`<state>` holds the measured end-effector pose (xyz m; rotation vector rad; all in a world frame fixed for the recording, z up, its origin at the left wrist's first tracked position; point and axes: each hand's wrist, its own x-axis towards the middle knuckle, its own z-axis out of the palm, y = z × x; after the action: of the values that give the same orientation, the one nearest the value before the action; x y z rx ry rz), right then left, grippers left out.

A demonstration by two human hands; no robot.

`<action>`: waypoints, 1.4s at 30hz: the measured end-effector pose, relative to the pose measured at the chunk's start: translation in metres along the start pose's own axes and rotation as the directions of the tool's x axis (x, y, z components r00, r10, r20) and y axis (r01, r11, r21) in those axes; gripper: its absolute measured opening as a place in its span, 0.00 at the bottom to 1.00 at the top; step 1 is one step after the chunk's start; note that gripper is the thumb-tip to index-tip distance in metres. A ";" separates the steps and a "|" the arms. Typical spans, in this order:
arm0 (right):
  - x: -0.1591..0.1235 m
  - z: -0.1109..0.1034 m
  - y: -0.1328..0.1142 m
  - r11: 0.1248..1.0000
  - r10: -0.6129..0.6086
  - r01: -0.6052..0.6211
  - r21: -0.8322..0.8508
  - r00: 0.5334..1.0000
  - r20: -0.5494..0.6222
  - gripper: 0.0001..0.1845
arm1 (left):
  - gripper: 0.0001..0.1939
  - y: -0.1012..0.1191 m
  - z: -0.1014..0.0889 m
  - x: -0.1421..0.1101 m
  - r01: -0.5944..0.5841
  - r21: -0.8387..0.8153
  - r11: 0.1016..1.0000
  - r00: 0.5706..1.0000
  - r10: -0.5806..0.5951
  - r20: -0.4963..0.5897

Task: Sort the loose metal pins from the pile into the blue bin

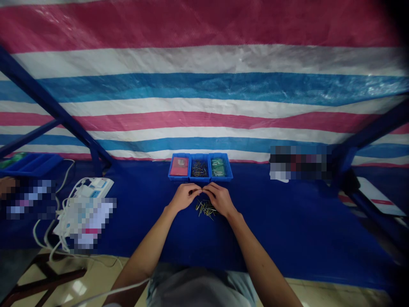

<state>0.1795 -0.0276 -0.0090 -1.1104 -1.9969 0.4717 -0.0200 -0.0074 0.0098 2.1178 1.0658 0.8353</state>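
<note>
My left hand (183, 197) and my right hand (220, 199) sit side by side on the blue-covered table, their fingertips meeting at the middle. Anything small pinched between them is hidden by the fingers. Just below them lies a loose heap of thin brass-coloured pins (205, 209), close to both palms. Beyond my fingertips stand several joined blue plastic bins (200, 167). The left bin holds a red packet (179, 166), the middle one dark thin pins (200, 169), and the right one green packets (217, 167).
A white electrical device (92, 187) with white cables lies to the left, beside a blurred patch. A shallow blue tray (32, 165) sits at the far left edge. Another blurred patch lies to the right. Blue metal struts and a striped tarp (204, 89) stand behind the table.
</note>
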 end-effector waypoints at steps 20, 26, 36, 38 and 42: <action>0.006 -0.002 -0.002 0.991 0.002 0.005 -0.136 0.998 0.056 0.14 | 0.13 0.000 0.001 0.000 -0.014 -0.016 1.000 1.000 0.014 -0.018; 0.006 -0.002 -0.001 0.989 0.020 -0.010 -0.149 0.997 0.071 0.17 | 0.12 0.000 0.001 0.000 -0.023 -0.018 1.000 1.000 0.023 -0.019; 0.006 0.000 0.004 0.995 0.038 -0.031 -0.099 0.997 0.070 0.22 | 0.13 0.000 0.000 0.001 -0.019 -0.023 1.000 1.000 0.019 -0.020; 0.006 0.000 0.005 0.995 0.045 -0.040 -0.086 0.997 0.060 0.22 | 0.13 0.000 0.000 0.001 -0.018 -0.027 0.999 1.000 0.018 -0.020; 0.006 -0.002 0.003 0.998 0.048 -0.046 -0.041 0.998 0.048 0.22 | 0.12 -0.002 0.000 0.001 -0.016 -0.032 0.999 1.000 0.015 -0.027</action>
<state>0.1812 -0.0208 -0.0070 -1.1835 -2.0340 0.4898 -0.0205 -0.0059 0.0085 2.0956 1.0439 0.8851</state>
